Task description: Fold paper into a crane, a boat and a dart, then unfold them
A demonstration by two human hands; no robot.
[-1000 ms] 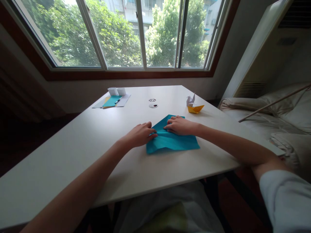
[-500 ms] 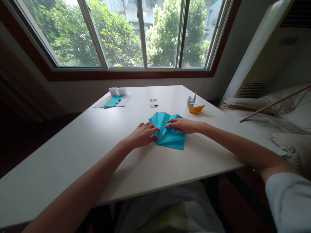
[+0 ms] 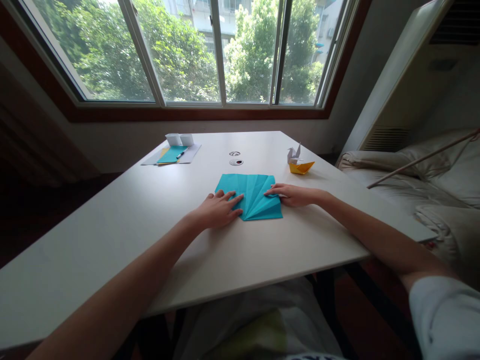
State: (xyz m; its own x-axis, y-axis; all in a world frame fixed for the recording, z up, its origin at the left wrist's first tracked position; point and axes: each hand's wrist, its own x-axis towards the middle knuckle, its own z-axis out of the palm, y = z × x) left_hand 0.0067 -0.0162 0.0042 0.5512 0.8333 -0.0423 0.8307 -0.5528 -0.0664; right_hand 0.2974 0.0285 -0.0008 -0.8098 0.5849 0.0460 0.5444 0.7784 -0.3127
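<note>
Creased sheet spread open

I watched the pleated teal paper sheet [image 3: 252,195] fan out flatter and wider; my left hand [image 3: 216,210] and right hand [image 3: 294,195] slid apart to its edges.

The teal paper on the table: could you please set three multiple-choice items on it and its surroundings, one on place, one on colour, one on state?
1. Where does the left hand rest?
A. On the left edge of the teal paper
B. On the yellow paper boat
C. On the window sill

2. What colour is the paper boat beside the white paper crane?
A. Red
B. Yellow
C. Green

3. In what state is the teal paper?
A. Rolled into a tube
B. Crumpled into a ball
C. Lying flat on the table with fan-like creases

Answers:
1. A, since its fingers lie on the paper's left side, while the right hand presses the right side.
2. B, as the boat shows yellow at the table's far right.
3. C, since crease lines fan out across the flat sheet.
</note>
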